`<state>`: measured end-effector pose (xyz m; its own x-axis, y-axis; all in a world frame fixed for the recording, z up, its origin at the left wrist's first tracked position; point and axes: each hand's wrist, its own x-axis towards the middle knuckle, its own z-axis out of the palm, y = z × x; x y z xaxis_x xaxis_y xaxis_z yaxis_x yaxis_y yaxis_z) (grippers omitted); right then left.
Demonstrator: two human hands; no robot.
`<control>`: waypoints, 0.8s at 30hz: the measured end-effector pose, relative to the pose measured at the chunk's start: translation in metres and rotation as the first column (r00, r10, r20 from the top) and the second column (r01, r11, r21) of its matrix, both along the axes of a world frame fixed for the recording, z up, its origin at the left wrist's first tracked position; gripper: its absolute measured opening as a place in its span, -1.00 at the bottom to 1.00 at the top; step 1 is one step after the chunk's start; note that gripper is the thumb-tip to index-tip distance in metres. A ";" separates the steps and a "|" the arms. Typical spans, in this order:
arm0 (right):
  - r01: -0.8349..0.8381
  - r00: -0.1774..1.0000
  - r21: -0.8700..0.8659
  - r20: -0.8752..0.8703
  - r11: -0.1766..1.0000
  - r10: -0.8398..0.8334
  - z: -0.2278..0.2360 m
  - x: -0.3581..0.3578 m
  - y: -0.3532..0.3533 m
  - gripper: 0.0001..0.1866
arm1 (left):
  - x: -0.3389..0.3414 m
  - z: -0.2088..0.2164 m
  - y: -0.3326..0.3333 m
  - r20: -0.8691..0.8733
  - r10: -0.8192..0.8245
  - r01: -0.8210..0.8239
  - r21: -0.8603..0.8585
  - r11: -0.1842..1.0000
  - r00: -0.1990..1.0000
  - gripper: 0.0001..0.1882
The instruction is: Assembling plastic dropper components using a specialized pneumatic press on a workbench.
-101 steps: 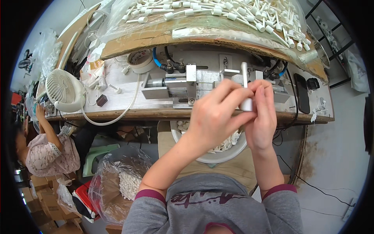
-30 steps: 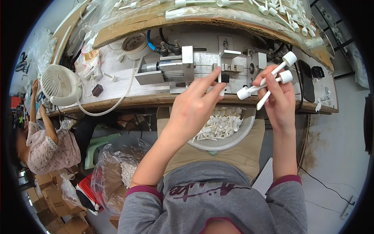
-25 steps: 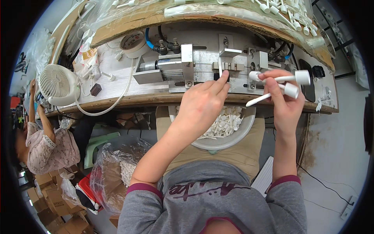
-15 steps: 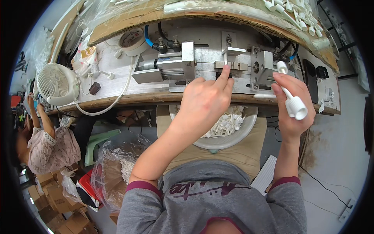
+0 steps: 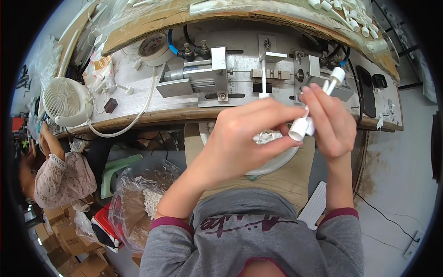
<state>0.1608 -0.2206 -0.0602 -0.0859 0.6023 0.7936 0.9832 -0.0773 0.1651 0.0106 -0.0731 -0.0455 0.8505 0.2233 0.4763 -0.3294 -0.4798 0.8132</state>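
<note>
In the head view, the person's right hand (image 5: 333,127) has its grip clamped on a few white capped sticks (image 5: 299,131), held just in front of the surface (image 5: 143,107); one cap points up past the fingers, another faces down toward the left hand (image 5: 247,134). The left hand's thumb and forefinger lie on either side of that lower cap (whether they pinch it, I cannot tell). Behind the left hand, a single white stick (image 5: 264,79) lies across the slotted metal block (image 5: 279,74), between the two metal clamping units (image 5: 219,69) of the bench fixture, its near end by a dark block. Below the surface's edge, partly hidden by the left forearm, a pale bowl (image 5: 275,164) with white pieces sits at the lap. A white fan (image 5: 68,101), a tape roll (image 5: 154,48) and a dark phone (image 5: 366,92) stand or lie farther out on the surface
</note>
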 end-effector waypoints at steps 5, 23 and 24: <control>-0.038 0.999 0.053 0.024 0.998 0.037 0.002 -0.001 0.012 -0.60 | -0.010 0.004 -0.005 0.031 -0.039 0.044 -0.174 0.984 0.999 -0.59; 0.151 0.183 0.319 -0.939 0.936 0.291 0.006 -0.013 0.000 -0.86 | 0.022 -0.030 0.013 -0.076 0.389 -0.155 0.835 0.529 0.918 -0.70; 0.163 0.161 0.325 -0.940 0.932 0.300 0.005 -0.013 -0.001 -0.86 | 0.022 -0.029 0.013 -0.088 0.386 -0.148 0.828 0.541 0.918 -0.68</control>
